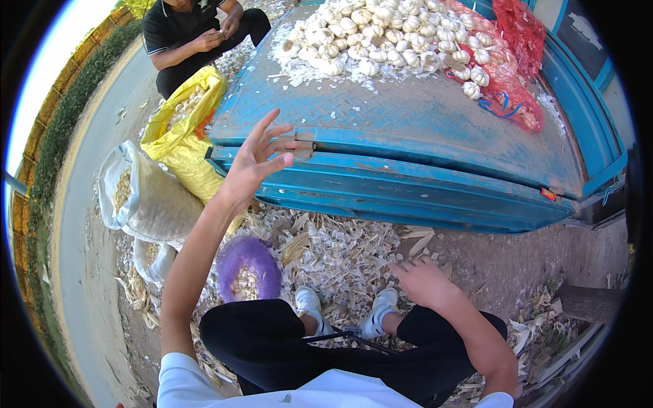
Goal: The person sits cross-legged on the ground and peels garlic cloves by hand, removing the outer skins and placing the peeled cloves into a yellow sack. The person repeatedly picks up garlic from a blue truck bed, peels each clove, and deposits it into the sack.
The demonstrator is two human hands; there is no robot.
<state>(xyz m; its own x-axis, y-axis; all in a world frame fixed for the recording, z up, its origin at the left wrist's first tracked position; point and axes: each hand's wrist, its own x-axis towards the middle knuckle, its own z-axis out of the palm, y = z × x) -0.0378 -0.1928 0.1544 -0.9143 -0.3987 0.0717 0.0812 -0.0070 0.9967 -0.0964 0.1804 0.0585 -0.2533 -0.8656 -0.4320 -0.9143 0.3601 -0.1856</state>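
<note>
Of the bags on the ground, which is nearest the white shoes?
The purple bag, just left of the shoes; the yellow sack, large white sack and small white sack all stand farther away.

A hand could pass over the front strip of the blue truck bed [381, 115], between the raised left hand [269, 146] left of centre and the garlic heap [381, 30] at top centre. The red mesh bag [520, 109] obstructs the upper right. At centre right, the tailgate [408, 194] stands between the right hand [425, 280] and the bed. The yellow sack [183, 156] and white sack [163, 207] crowd the left side.
</note>
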